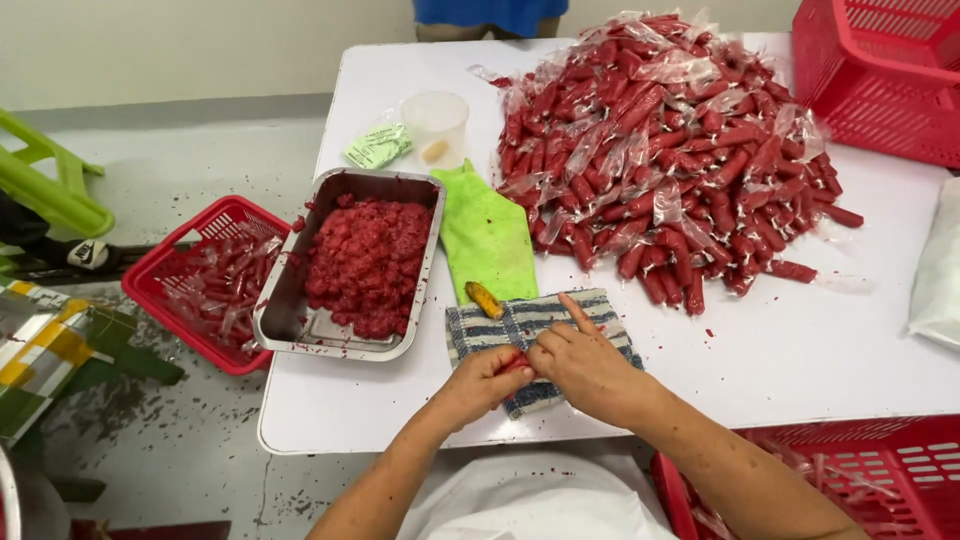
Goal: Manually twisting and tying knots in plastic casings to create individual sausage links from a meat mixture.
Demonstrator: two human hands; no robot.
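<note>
Left hand (487,380) and right hand (580,365) meet over a striped cloth (590,318) at the bench (780,350) edge, both closed on one small red sausage (514,366); right forefinger lifted. Only a red sliver shows between the fingers, casing state hidden. Looks like the peeling step: sausage being worked out of its clear wrap. Next move calls for a firm pinch and a clean pull.

Outward: small yellow-handled knife (484,299) on the cloth edge, green cloth (487,235), steel tray (290,315) of red meat (368,262), big heap of wrapped sausages (670,150), red baskets (175,275).
</note>
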